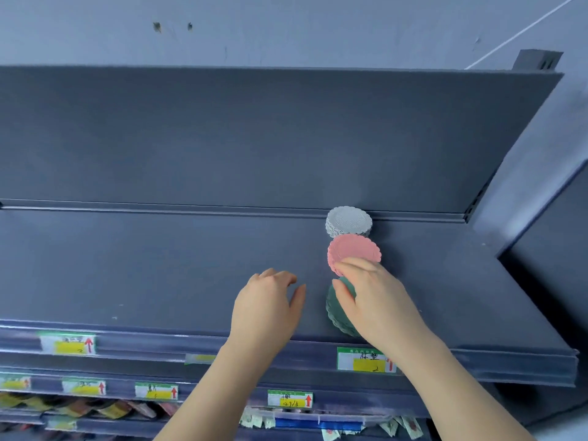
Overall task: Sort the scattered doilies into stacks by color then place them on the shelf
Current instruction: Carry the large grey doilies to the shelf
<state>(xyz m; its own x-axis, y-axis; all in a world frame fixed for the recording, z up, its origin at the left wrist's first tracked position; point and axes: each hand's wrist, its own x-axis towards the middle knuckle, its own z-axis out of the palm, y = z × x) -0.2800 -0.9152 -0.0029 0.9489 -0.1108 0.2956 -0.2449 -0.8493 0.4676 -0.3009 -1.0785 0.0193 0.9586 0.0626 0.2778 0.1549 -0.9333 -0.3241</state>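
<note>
Three stacks of round scalloped doilies stand in a line on the dark grey shelf. The white stack is at the back against the shelf wall. The pink stack sits in the middle. The green stack is nearest the front edge. My right hand lies over the green stack, thumb on its left side and fingertips touching the front of the pink stack. My left hand hovers just left of the green stack, fingers loosely curled, holding nothing.
The shelf's front rail carries price labels with yellow patches and red arrows. Lower shelves below hold packaged goods. A dark upright panel closes the shelf on the right. Bare shelf surface stretches left of the stacks.
</note>
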